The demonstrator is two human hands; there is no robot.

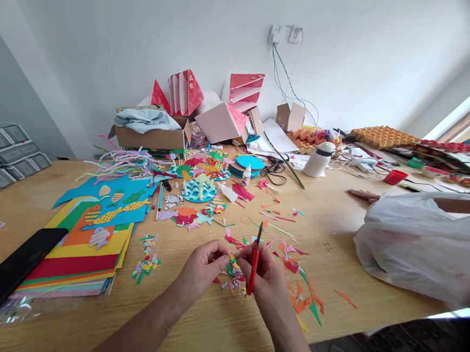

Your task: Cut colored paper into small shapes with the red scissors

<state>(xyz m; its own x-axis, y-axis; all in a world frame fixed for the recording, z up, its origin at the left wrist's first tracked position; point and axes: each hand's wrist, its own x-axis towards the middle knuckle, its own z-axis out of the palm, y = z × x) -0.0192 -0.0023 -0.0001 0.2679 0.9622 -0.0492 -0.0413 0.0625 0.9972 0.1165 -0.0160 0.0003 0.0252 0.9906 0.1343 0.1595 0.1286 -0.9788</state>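
Note:
My right hand is closed around a pair of red-handled scissors, whose dark blades point up and away from me. Its thumb and forefinger come close to my left hand, which is pinched at the fingertips; whatever lies in that pinch is too small to make out. Below and between both hands is a heap of tiny coloured paper bits. Colourful paper scraps are strewn to the right and beyond. A smaller group of cut paper pieces lies left of my left hand.
At left, a black phone rests on stacked coloured paper, with paper fish nearby. Farther back are a decorated blue disc, a glue bottle and a white jar. A white plastic bag bulges at right.

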